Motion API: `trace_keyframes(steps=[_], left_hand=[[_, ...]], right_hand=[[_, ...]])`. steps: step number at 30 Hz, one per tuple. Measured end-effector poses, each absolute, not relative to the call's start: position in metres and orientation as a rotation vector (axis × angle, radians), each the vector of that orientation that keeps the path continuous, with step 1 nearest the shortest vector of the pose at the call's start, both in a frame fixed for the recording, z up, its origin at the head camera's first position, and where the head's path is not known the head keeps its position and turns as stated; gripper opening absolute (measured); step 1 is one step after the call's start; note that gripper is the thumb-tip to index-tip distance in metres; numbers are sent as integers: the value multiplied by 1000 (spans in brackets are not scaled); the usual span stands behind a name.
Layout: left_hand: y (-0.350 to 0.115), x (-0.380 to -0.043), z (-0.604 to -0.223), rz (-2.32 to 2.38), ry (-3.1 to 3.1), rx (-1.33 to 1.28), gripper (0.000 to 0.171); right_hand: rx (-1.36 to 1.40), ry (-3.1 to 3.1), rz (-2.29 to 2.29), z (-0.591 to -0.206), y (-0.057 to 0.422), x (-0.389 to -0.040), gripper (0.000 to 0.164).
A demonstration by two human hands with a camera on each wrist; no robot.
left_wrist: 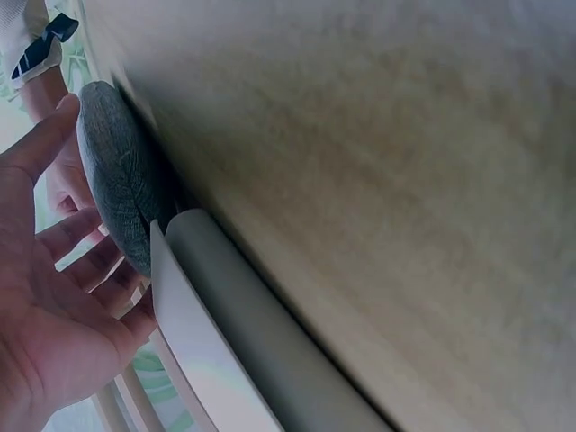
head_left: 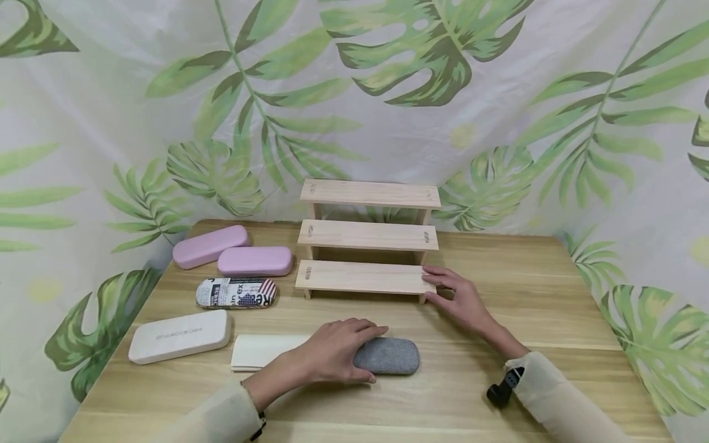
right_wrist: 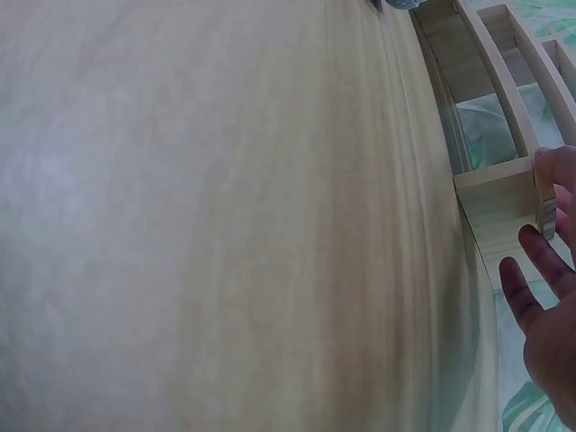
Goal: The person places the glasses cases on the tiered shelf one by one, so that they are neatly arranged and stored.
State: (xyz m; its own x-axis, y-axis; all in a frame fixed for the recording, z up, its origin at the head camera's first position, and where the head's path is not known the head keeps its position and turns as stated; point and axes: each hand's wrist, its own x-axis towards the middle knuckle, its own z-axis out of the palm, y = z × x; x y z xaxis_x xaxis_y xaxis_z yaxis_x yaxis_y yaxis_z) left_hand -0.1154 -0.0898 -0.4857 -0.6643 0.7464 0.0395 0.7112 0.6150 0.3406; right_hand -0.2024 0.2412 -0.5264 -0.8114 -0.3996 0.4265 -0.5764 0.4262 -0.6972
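Note:
My left hand [head_left: 340, 351] is over the left part of a grey fabric glasses case [head_left: 392, 356] lying on the table. Its thumb is at the near edge and its fingers are along the far edge, spread and fairly straight in the left wrist view. Under that wrist lies a white flat case [head_left: 266, 351], partly hidden by the arm. My right hand [head_left: 456, 298] pinches the right end of the lowest board of a three-tier wooden stand [head_left: 362, 277], thumb at the front edge. Two of its fingers [right_wrist: 519, 290] extend free past the board's end in the right wrist view.
Left of the stand lie two pink glasses cases [head_left: 255, 261], one overlapping the other in this view. Nearer are a case printed with lettering and a flag [head_left: 235, 293] and a larger white case [head_left: 180, 336]. A leaf-patterned cloth [head_left: 388, 135] hangs behind the table [head_left: 509, 271].

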Motion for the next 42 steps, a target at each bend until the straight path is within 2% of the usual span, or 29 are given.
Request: trace_keyframes(steps=[15,42], left_hand=[[-84,-115,-488,519,2744,1273,74],[-83,-125,-480,549,2740,1308,65]], right_hand=[[844,-2478,1378,-526,241,-203,40],[809,-2466,1381,-525,241,-201,39]])
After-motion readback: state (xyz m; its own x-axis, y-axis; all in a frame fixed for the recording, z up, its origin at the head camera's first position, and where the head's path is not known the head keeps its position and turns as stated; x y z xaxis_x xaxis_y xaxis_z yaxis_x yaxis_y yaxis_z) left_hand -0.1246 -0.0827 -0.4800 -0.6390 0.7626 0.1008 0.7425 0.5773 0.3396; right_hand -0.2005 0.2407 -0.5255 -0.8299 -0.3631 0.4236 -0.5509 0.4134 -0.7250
